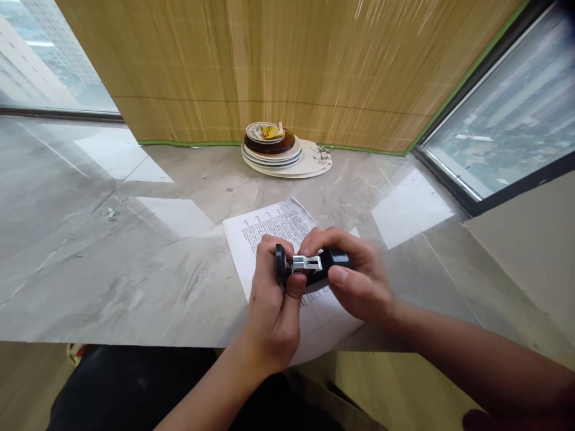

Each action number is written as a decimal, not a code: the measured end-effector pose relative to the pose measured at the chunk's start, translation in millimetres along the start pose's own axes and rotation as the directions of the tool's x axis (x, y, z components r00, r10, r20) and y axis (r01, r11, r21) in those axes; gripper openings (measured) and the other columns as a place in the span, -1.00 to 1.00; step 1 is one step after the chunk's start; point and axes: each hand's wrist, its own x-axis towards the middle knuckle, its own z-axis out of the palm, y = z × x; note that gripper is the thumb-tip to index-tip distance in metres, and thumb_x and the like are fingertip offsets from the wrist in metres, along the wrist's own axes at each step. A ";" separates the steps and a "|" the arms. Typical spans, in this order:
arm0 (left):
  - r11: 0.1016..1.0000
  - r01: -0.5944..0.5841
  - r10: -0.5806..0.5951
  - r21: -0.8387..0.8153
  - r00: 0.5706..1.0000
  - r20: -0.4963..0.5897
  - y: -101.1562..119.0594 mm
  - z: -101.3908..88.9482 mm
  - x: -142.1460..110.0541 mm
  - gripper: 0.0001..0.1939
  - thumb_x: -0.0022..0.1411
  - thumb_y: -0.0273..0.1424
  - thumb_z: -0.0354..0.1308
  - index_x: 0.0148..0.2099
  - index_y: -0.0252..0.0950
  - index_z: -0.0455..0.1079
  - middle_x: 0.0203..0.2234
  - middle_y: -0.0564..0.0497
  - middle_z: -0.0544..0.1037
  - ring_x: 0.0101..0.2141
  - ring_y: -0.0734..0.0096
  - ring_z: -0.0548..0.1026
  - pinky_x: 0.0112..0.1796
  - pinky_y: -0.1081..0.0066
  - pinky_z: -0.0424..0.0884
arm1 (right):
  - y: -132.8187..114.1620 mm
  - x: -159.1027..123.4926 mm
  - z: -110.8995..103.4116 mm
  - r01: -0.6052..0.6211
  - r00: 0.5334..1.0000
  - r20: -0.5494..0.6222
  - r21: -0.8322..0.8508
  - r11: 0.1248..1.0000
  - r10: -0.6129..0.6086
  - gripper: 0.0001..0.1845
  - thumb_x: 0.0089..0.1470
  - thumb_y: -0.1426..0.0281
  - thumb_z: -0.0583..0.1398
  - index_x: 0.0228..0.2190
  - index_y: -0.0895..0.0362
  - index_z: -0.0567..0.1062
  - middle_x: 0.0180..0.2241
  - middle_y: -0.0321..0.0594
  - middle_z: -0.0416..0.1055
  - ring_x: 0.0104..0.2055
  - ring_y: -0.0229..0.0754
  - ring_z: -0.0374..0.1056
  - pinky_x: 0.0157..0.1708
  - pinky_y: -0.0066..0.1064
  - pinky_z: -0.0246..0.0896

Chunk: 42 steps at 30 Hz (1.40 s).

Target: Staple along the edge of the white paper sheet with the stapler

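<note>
A black stapler [321,272] with a bright metal part showing is held between both my hands above the printed papers. My left hand [274,311] is closed around its left end, the thumb beside the metal piece. At the right end, my right hand [362,278] grips the black body between thumb and fingers. Beneath them lie the printed papers [269,224], slanted, with the lower edge hanging over the front of the counter. The hands hide part of the stapler and of the text.
Toward the back of the grey marble-look counter [171,269] stands a stack of plates [272,158], topped by a small yellow packet [272,130]. Behind it hangs a bamboo blind [269,60]. Windows flank both sides. A small scrap [112,213] lies at the left.
</note>
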 end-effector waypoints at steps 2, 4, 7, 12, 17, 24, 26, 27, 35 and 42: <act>0.995 -0.083 0.083 0.055 0.997 0.007 -2.3 -3.9 3.0 -0.96 0.57 -0.33 0.01 -0.02 -0.15 0.21 -0.18 -0.02 0.26 -0.21 0.28 0.27 -0.21 0.23 0.26 | 1.3 0.9 -0.6 -0.026 1.000 -0.003 0.029 0.999 0.026 -0.77 0.26 0.19 0.33 -0.13 0.04 0.65 -0.21 -0.16 0.51 -0.15 -0.05 0.41 -0.13 -0.20 0.33; 0.980 -0.157 0.157 0.119 0.988 0.014 -3.9 -8.1 6.2 -0.98 0.56 -0.37 0.02 -0.03 -0.16 0.21 -0.20 -0.02 0.26 -0.21 0.27 0.26 -0.22 0.23 0.25 | 1.6 2.9 0.7 -0.051 0.999 0.002 0.074 0.996 0.051 -0.82 0.25 0.24 0.35 -0.13 0.02 0.66 -0.20 -0.18 0.52 -0.11 -0.06 0.42 -0.09 -0.20 0.36; 0.959 -0.201 0.202 0.200 0.979 0.018 -5.3 -13.1 9.4 -0.93 0.53 -0.44 0.03 -0.02 -0.17 0.20 -0.20 -0.02 0.27 -0.21 0.27 0.27 -0.22 0.23 0.25 | 2.1 6.8 4.7 -0.090 0.995 -0.015 0.155 0.984 0.094 -0.86 0.23 0.28 0.37 -0.17 0.02 0.66 -0.17 -0.20 0.52 -0.09 -0.09 0.43 -0.07 -0.24 0.40; 0.882 -0.312 0.310 0.353 0.949 0.062 -6.3 -18.7 11.2 -0.79 0.42 -0.53 0.09 0.02 -0.17 0.20 -0.15 -0.05 0.31 -0.16 0.23 0.31 -0.16 0.18 0.28 | 5.3 12.8 2.5 -0.093 0.993 -0.064 0.129 0.987 0.102 -0.90 0.22 0.34 0.40 -0.21 0.03 0.62 -0.16 -0.20 0.49 -0.05 -0.12 0.42 -0.08 -0.28 0.44; 0.977 -0.121 0.125 0.174 0.992 -0.008 3.6 -23.1 14.8 -0.97 0.54 -0.37 0.05 -0.06 -0.17 0.24 -0.21 -0.03 0.30 -0.21 0.28 0.28 -0.22 0.24 0.28 | 6.4 14.4 -7.0 0.110 0.987 0.123 -0.027 0.994 -0.106 -0.61 0.14 0.45 0.46 0.00 0.01 0.60 -0.08 -0.14 0.55 0.00 -0.07 0.48 -0.04 -0.22 0.49; 0.978 0.180 -0.177 -0.107 0.983 0.040 14.5 -20.6 16.0 -0.81 0.58 -0.21 0.06 -0.11 -0.18 0.28 -0.25 0.02 0.27 -0.29 0.37 0.25 -0.31 0.33 0.26 | -1.7 1.3 3.2 0.121 0.988 -0.058 -0.287 0.950 -0.143 -0.66 0.17 0.47 0.43 -0.02 0.03 0.65 -0.21 -0.20 0.61 -0.24 -0.15 0.49 -0.26 -0.31 0.46; 0.973 0.184 -0.180 -0.136 0.983 0.038 13.2 -19.2 14.7 -0.82 0.57 -0.22 0.08 -0.12 -0.18 0.29 -0.25 0.03 0.26 -0.30 0.39 0.24 -0.32 0.35 0.25 | -4.7 -0.1 5.3 0.107 0.989 -0.065 -0.321 0.941 -0.135 -0.69 0.14 0.48 0.45 -0.07 0.04 0.67 -0.25 -0.23 0.61 -0.28 -0.16 0.48 -0.31 -0.31 0.43; 0.971 0.185 -0.181 -0.152 0.983 0.036 12.1 -18.4 13.8 -0.82 0.57 -0.22 0.09 -0.12 -0.19 0.29 -0.25 0.03 0.26 -0.29 0.39 0.23 -0.31 0.35 0.25 | -5.7 -0.1 5.6 0.114 0.987 -0.066 -0.329 0.938 -0.143 -0.70 0.13 0.49 0.45 -0.08 0.04 0.67 -0.25 -0.23 0.61 -0.29 -0.16 0.47 -0.32 -0.31 0.42; 0.812 0.430 -0.414 -0.395 0.901 0.129 11.4 -22.1 14.8 -0.79 0.49 -0.18 0.22 -0.14 -0.19 0.35 -0.30 0.04 0.33 -0.29 0.39 0.27 -0.29 0.38 0.25 | 3.0 10.3 -7.3 0.082 0.997 -0.001 -0.067 0.994 -0.082 -0.63 0.16 0.13 0.47 -0.07 0.03 0.66 -0.19 -0.17 0.61 -0.15 -0.10 0.55 -0.15 -0.28 0.55; 0.671 0.610 -0.595 -0.422 0.782 0.185 13.5 -33.9 24.3 -0.71 0.37 -0.15 0.32 -0.22 -0.25 0.40 -0.36 0.02 0.41 -0.35 0.38 0.34 -0.32 0.38 0.25 | 16.2 18.3 -15.7 0.006 0.977 0.212 0.047 0.999 -0.016 -0.53 0.07 0.29 0.54 0.00 0.02 0.63 -0.12 -0.16 0.60 -0.07 -0.12 0.53 -0.07 -0.28 0.51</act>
